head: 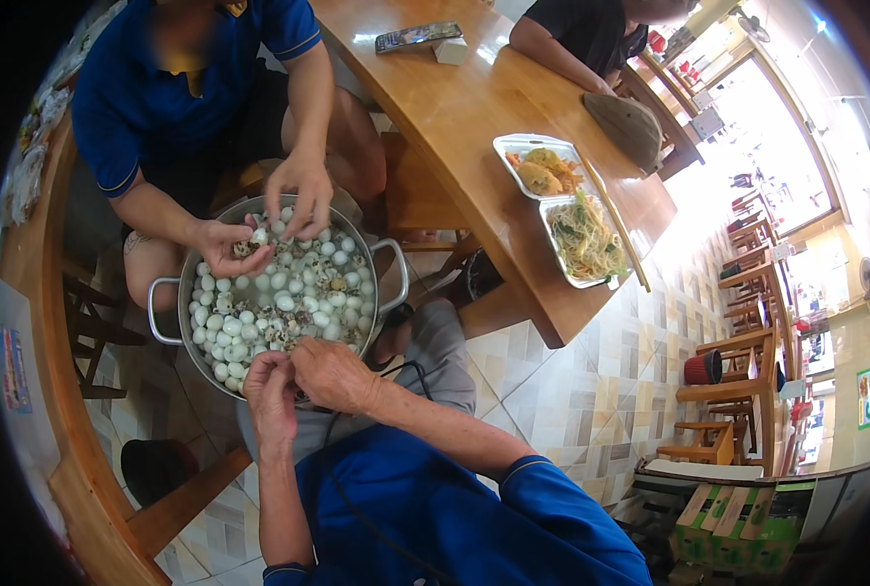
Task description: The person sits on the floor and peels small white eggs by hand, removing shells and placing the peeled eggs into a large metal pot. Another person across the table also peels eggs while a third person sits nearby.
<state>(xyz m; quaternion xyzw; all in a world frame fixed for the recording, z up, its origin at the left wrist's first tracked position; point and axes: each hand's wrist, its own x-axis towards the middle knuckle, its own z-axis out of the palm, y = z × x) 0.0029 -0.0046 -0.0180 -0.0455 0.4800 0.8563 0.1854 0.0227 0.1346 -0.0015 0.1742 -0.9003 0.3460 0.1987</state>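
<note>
A large round metal pot with two loop handles holds many peeled quail eggs and speckled bits of shell in cloudy liquid. My left hand is at the pot's near rim, fingers bent together. Touching it from the right, my right hand has its fingertips pinched close to the left ones. Whatever may be between the fingers is hidden. Across the pot, a co-worker's hand cups a whitish egg with speckled shell, and the co-worker's other hand reaches over the eggs beside it.
On the wooden table to the right lie an open foam food box with noodles and fried food, chopsticks, a phone and a cap. Another person's arm rests there. A wooden stool stands beside the pot.
</note>
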